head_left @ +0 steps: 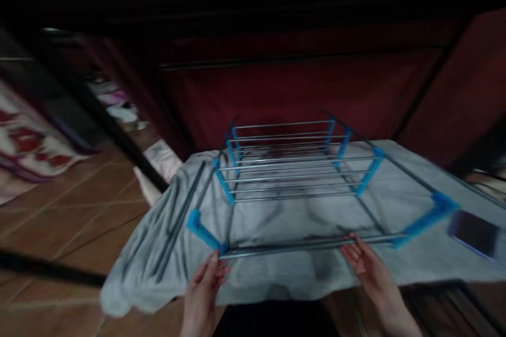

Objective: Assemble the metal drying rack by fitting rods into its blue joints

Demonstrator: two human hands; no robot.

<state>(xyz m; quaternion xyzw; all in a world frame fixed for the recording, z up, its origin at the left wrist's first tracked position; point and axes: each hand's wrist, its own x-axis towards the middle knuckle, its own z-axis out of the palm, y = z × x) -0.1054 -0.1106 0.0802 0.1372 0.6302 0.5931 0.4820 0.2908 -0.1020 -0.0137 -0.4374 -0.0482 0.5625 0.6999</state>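
Observation:
A metal rack [292, 179] with silver rods and blue plastic joints stands on a grey cloth [276, 221] spread over a low surface. My left hand [205, 287] reaches up at the rack's near left corner, fingers stretched out and touching the cloth just below the front rod. My right hand [369, 263] lies with its fingertips against the front rod [308, 245], fingers extended. Neither hand is wrapped around anything. The picture is blurred by motion.
A dark phone [474, 233] lies on the cloth at the right. Loose dark rods [177, 221] lie on the cloth at the left. Red fabric panels [300, 95] stand behind. A tiled floor [79, 205] and a patterned rug [27, 147] are at the left.

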